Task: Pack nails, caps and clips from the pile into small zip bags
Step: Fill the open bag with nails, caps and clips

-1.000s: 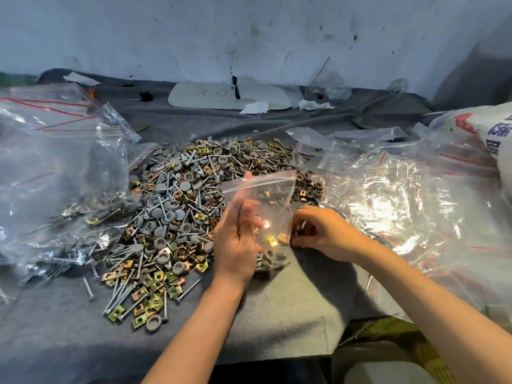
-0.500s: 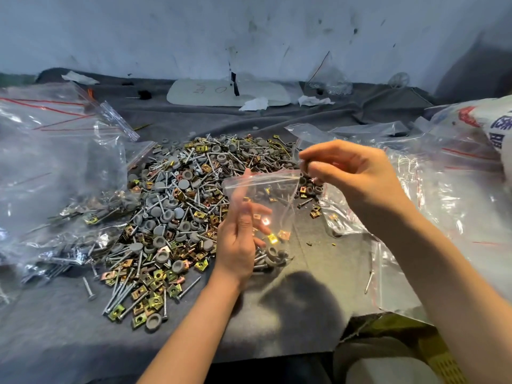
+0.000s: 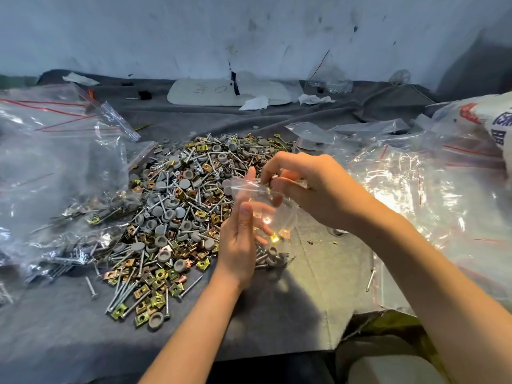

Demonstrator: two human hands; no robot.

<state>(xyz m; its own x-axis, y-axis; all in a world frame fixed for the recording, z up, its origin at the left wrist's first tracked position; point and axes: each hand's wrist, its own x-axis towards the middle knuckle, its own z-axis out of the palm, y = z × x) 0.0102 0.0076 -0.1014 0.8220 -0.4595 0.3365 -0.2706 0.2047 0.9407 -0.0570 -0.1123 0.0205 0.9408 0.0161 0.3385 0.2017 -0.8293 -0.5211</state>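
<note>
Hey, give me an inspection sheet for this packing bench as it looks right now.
Surface: grey cloth, wrinkled at the back.
Job's things: pile of nails, caps and clips; small zip bag, partly filled.
Clutter: large plastic bags either side; white board and paper scraps behind.
Grippers: left hand holds the small zip bag; right hand pinches its top edge.
Cables: nothing seen.
Surroundings: stained white wall.

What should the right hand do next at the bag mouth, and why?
Probably drop any parts it carries into the small zip bag: the right hand is curled at the open mouth, the left hand holds the bag upright, and few caps and clips lie inside.
</note>
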